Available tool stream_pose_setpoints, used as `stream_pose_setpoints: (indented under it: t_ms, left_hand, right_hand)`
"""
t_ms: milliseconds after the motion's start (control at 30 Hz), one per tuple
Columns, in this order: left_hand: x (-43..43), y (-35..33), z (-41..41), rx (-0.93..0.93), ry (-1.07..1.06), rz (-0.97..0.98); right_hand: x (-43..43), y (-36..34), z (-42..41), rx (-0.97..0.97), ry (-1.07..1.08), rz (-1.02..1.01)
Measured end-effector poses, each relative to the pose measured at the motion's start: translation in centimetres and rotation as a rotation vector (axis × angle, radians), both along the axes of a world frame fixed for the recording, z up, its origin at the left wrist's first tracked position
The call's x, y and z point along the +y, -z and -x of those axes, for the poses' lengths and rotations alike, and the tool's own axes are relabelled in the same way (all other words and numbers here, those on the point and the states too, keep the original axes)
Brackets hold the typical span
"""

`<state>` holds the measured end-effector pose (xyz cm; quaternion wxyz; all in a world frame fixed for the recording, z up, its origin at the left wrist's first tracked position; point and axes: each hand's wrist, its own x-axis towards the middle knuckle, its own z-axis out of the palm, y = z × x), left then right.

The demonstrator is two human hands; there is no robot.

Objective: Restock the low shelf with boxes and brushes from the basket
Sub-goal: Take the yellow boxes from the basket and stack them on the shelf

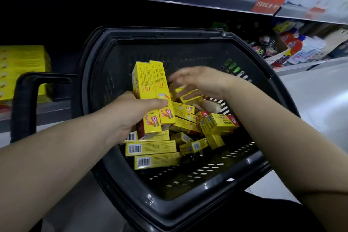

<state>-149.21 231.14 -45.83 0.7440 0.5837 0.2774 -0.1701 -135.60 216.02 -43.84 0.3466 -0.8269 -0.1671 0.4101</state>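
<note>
1. your left hand point(131, 111) grips two yellow boxes point(150, 96) side by side, thumb across their front faces and fingers behind, holding them upright above the pile in the basket point(188, 203).
2. your right hand point(195, 83) hovers over the pile with its fingers spread and nearly straight; it is blurred, and it seems to hold nothing.
3. the loose boxes point(169, 149) lie jumbled at all angles on the basket floor, some flat with barcodes up, some tilted against each other. a pale object point(211, 105) sits among them near your right hand; it could be a brush, but you cannot tell from here.
4. expect these cartons to be light and stiff along their length, yet thin-walled: squeezing the broad faces hard would likely dent them. the printed card looks smooth, so a stack may slide apart if you only pinch it.
5. take each box across its narrow sides near the middle, or gather several with long edges aligned and clamp them from both ends of the bundle.
6. the low shelf point(56, 107) lies to your left, where a block of yellow stock point(22, 69) already stands; carry the bundle level so none slips out.
</note>
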Motion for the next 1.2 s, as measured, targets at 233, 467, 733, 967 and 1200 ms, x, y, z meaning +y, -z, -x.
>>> stream_pose_setpoints:
  t_ms: [233, 467, 733, 967, 1200]
  left_hand:
    - [0.0, 0.3, 0.0, -0.001, -0.002, 0.002]
    - [0.0, -0.3, 0.0, -0.01, 0.001, 0.073]
    - [1.7, -3.5, 1.4, -0.108, 0.071, 0.214]
    - [6.2, -5.3, 4.9, -0.147, 0.095, 0.22]
    - [12.2, -6.4, 7.7, -0.088, 0.011, 0.159]
  right_hand:
    - [-7.5, 6.5, -1.8, -0.132, -0.51, 0.951]
    - [-6.5, 3.7, -4.3, -0.418, -0.293, 0.568]
    - [1.1, -2.6, 0.6, 0.041, 0.353, -0.357]
    - [7.6, -4.8, 5.4, 0.049, 0.372, -0.352]
    - [14.2, -6.3, 7.1, -0.138, 0.136, -0.243]
